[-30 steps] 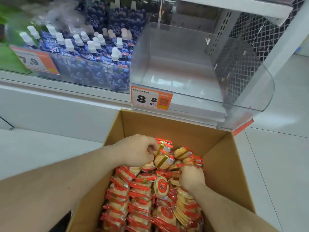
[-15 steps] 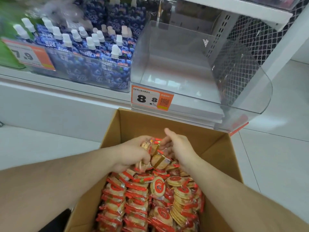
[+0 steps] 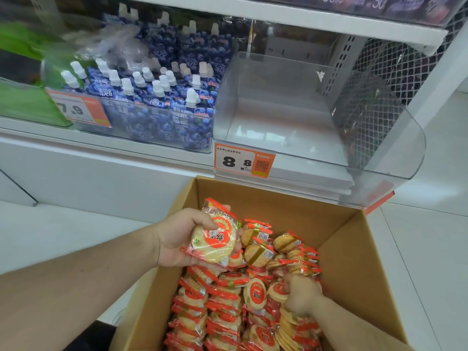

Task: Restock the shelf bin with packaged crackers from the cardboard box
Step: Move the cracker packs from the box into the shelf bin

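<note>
An open cardboard box (image 3: 354, 249) on the floor holds several red-and-clear cracker packs (image 3: 220, 307). My left hand (image 3: 177, 236) grips a cracker pack (image 3: 215, 239) with a red round label, lifted above the box's left side. My right hand (image 3: 301, 295) is down among the packs at the box's right side, fingers curled round some of them. Above the box, a clear plastic shelf bin (image 3: 379, 138) stands with nothing inside, an orange 8.8 price tag (image 3: 243, 162) on its front.
Blue spouted drink pouches (image 3: 157, 97) fill the neighbouring bin to the left, behind a 7.9 price tag (image 3: 76, 110). A white shelf board (image 3: 304, 19) runs above the clear bin. White floor tiles (image 3: 430, 249) lie to the right of the box.
My left hand has lifted a cracker pack up out of the box. My right hand moved from the far middle of the box back down to the right-side packs.
</note>
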`<state>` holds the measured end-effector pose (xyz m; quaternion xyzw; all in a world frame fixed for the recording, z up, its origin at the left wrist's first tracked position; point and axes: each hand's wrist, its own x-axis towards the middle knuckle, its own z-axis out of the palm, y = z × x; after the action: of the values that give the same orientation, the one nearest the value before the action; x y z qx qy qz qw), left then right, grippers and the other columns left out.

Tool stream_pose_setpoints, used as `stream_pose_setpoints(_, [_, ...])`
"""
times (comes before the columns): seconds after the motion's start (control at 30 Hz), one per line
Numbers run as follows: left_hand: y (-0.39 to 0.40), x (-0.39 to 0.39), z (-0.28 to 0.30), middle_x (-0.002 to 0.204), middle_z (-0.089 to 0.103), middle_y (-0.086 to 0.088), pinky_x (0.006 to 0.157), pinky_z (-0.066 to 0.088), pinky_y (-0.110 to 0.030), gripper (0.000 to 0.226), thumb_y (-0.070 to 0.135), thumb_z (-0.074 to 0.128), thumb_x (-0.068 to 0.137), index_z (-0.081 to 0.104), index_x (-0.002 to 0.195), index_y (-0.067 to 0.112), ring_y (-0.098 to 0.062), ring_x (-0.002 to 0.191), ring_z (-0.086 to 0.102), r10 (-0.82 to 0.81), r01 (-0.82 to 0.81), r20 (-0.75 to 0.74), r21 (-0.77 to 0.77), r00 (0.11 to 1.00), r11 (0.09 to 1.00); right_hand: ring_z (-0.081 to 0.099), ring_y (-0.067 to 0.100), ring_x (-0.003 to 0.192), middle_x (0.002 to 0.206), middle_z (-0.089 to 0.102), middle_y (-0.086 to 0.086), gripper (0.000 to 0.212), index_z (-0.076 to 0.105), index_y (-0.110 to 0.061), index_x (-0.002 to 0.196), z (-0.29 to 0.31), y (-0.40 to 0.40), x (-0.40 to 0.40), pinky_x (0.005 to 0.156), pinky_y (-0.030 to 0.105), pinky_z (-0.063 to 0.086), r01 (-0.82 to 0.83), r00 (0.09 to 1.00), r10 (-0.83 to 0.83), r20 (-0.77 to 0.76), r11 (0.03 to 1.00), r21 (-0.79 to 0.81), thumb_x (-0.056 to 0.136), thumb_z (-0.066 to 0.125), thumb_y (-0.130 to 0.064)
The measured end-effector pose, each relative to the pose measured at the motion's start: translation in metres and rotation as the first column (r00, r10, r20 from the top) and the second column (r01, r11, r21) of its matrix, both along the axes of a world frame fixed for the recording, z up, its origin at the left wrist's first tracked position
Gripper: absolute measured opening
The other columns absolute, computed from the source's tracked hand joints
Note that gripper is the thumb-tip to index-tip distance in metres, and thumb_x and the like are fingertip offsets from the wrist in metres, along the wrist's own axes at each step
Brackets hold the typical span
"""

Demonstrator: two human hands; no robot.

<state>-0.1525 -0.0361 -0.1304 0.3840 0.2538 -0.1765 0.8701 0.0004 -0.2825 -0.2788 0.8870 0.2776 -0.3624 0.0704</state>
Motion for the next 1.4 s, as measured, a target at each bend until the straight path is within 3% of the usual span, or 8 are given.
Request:
stream_pose_setpoints(0.1, [-0.002,0.004,0.006,0.119,0.066,-0.022,0.086,0.054,-0.054,0.053,0.007,0.056,0.071,0.06,0.123,-0.001,-0.037,0.107,0.065,-0.005,0.014,-0.062,0.152,0.998,0.988,0.045,0.018,0.1,0.095,0.044,-0.01,0.03,0.034,-0.033,0.072,0.037,0.002,0.009,0.082,0.034,0.033,-0.095,0.988,0.076,0.132,0.985,0.146,0.068,0.062,-0.023])
stream_pose_setpoints(0.27, [-0.006,0.012,0.023,0.097,0.066,-0.019,0.073,0.058,-0.043,0.022,0.006,0.054,0.086,0.06,0.107,0.009,-0.031,0.083,0.065,0.092,-0.065,-0.043,0.424,0.995,0.903,0.031,0.004,0.11,0.111,0.037,-0.016,0.055,0.035,-0.039,0.104,0.119,-0.013,0.014,0.09,0.029,0.022,-0.338,0.922,0.172,0.347,0.796,0.502,0.059,0.067,-0.032])
stream_pose_setpoints(0.63, [-0.033,0.022,0.06,0.105,0.072,-0.019,0.093,0.051,-0.054,0.03,0.027,0.046,0.097,0.062,0.116,0.01,-0.036,0.1,0.069,0.06,-0.072,0.045,0.345,0.997,0.936,0.039,0.012,0.12,0.124,0.035,-0.015,0.095,0.024,-0.037,0.138,0.203,-0.008,-0.014,0.103,0.047,0.038,-0.525,0.809,-0.011,0.588,0.439,0.73,0.057,0.074,-0.034])
stream_pose_setpoints(0.77, [-0.046,0.03,0.06,0.116,0.069,-0.017,0.101,0.045,-0.054,0.039,0.03,0.04,0.096,0.062,0.123,0.013,-0.036,0.111,0.063,0.066,-0.102,0.141,0.267,0.988,0.958,0.043,0.003,0.112,0.114,0.034,-0.021,0.099,0.033,-0.035,0.139,0.211,0.005,-0.031,0.099,0.034,0.043,-0.21,0.885,-0.286,0.368,0.461,0.862,0.052,0.074,-0.06])
stream_pose_setpoints(0.93, [-0.064,0.039,0.062,0.128,0.064,-0.014,0.111,0.035,-0.052,0.047,0.038,0.036,0.096,0.061,0.128,0.016,-0.033,0.123,0.056,0.095,-0.124,0.269,0.096,0.958,0.988,0.045,-0.002,0.101,0.105,0.036,-0.027,0.091,0.043,-0.041,0.127,0.215,0.026,-0.041,0.087,0.02,0.042,0.077,0.887,-0.433,0.16,0.48,0.874,0.048,0.084,-0.058])
stream_pose_setpoints(1.1, [-0.076,0.042,0.061,0.113,0.071,-0.015,0.085,0.053,-0.037,0.049,0.011,0.074,0.079,0.058,0.125,0.013,-0.028,0.102,0.068,0.082,-0.167,0.345,0.224,0.935,0.96,0.049,0.001,0.099,0.103,0.05,-0.021,0.089,0.049,-0.042,0.114,0.213,0.04,-0.047,0.085,0.033,0.051,0.057,0.904,-0.38,0.194,0.557,0.828,0.037,0.069,-0.081])
stream_pose_setpoints(1.27, [-0.06,0.04,0.066,0.109,0.07,-0.02,0.093,0.053,-0.046,0.048,-0.012,0.061,0.08,0.056,0.123,0.007,-0.033,0.1,0.068,0.121,-0.229,0.323,0.319,0.939,0.92,0.052,0.003,0.11,0.118,0.052,-0.014,0.107,0.048,-0.036,0.133,0.223,0.042,-0.038,0.093,0.03,0.05,0.119,0.942,-0.321,0.094,0.584,0.803,0.038,0.071,-0.08])
stream_pose_setpoints(1.4, [-0.04,0.039,0.084,0.098,0.072,-0.015,0.08,0.054,-0.038,0.047,-0.007,0.065,0.07,0.059,0.114,0.008,-0.027,0.09,0.069,0.055,-0.2,0.379,0.355,0.924,0.913,0.059,0.008,0.072,0.106,0.066,-0.008,0.085,0.05,-0.027,0.137,0.245,0.045,-0.023,0.069,0.028,0.055,0.29,0.946,-0.27,-0.178,0.467,0.835,0.064,0.082,-0.055])
